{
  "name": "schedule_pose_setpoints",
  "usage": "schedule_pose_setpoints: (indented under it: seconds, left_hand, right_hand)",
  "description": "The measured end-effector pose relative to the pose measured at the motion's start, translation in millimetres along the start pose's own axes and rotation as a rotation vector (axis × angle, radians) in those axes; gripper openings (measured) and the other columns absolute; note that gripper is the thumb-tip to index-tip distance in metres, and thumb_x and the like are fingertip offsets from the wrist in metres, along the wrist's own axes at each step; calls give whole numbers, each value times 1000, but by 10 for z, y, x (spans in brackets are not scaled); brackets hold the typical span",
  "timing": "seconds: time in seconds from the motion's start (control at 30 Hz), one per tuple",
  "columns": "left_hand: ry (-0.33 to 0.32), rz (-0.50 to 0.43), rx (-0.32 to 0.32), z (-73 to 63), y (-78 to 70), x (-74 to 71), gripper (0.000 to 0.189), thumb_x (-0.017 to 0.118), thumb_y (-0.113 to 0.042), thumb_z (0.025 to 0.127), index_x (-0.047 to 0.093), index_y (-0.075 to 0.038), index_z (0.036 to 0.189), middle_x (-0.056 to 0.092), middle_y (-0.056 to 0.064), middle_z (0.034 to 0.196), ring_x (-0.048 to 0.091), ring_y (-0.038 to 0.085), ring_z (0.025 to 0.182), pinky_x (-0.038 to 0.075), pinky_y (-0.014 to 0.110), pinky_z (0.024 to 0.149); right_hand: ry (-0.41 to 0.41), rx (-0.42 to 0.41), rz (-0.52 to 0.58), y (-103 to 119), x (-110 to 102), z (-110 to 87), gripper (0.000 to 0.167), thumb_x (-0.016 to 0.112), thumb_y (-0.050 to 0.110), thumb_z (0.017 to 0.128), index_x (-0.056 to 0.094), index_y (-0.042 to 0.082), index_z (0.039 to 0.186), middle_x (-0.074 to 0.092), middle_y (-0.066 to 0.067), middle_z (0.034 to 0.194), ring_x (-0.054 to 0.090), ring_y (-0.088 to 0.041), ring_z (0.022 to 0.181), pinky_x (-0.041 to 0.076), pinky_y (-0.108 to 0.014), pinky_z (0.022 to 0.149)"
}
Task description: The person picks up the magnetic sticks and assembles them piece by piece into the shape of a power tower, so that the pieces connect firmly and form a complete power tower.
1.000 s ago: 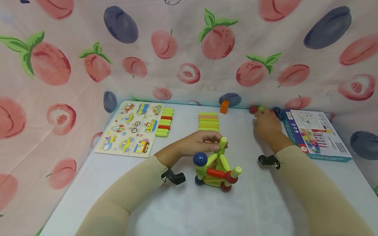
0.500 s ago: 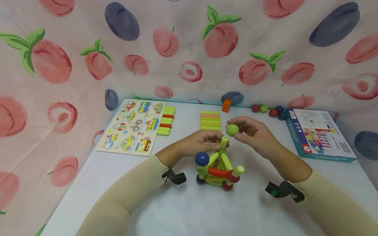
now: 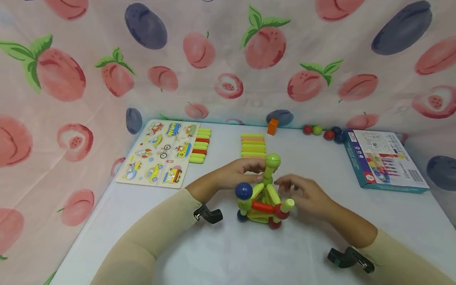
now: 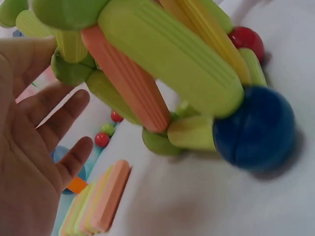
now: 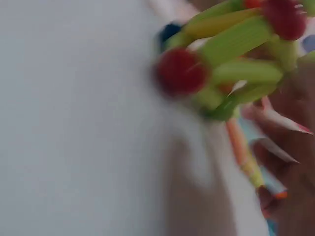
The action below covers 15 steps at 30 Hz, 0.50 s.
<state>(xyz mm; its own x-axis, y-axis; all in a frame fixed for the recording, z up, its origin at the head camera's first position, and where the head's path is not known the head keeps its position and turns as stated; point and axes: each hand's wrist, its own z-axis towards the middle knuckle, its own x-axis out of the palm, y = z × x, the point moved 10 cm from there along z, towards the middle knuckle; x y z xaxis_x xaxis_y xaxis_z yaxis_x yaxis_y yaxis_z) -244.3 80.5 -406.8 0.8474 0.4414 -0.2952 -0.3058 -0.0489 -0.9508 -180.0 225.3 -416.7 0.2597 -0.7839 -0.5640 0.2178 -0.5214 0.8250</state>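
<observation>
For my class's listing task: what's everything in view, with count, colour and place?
Toy frame: one, green, yellow, red and blue, centre
Top ball: one, green, on the frame's far corner
Puzzle board: one, cream, table's left
Side sticks: several, green and red, along the board's right edge
Middle sticks: several, yellow, green and orange, beyond the frame
Block: one, orange, back edge
Loose balls: five (two red, two blue, one green), left of the box
Box: one, teal, purple and white, right
Table: one, white, under the frame
Cloth: one, pink with printed fruit, behind the table
Wrist cameras: two, black, one per wrist
Sleeves: two, beige, lower corners
Left hand: one, bare, holding the frame's far side
Right hand: one, bare, right of the frame
</observation>
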Motion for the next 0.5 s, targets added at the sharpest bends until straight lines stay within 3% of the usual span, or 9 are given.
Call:
schedule_pose_setpoints:
  seconds: [0.1,0.13,0.2,0.33,0.5]
  left_hand:
    - [9,46,-56,-55,78,9,38,57,-16,109,61,-4,145,66,7,142,57,16,133,44,40,116]
    - [9,60,-72,-79,103,6,39,57,-17,109,61,-5,146,66,6,143,57,17,133,44,40,115]
    - [-15,87,-104,-142,148,-27,41,58,-21,109,60,-7,148,65,4,143,56,18,134,46,42,114]
    - [-91,79,-113,-304,177,-141,37,66,-19,106,63,-8,141,66,5,139,57,22,135,44,49,116]
    - [-152,18,-94,-555,197,-208,39,81,-7,90,64,-5,125,68,5,128,60,24,129,41,54,117]
  right_hand:
    - [157,97,-258,-214,301,-257,58,87,37,87,65,23,139,67,13,118,60,-16,111,52,-50,100]
    - [160,122,-295,-237,372,-316,62,90,45,84,66,25,137,68,15,115,60,-15,107,52,-51,97]
    - [105,143,-338,-223,463,-375,59,93,55,79,72,28,127,67,19,103,58,-11,93,50,-40,86]
    - [13,126,-317,-176,491,-312,37,92,38,84,78,25,116,64,17,87,52,-12,75,43,-29,67]
    - [141,90,-240,-267,393,-24,33,87,22,90,76,19,121,67,10,95,56,-16,86,50,-32,74]
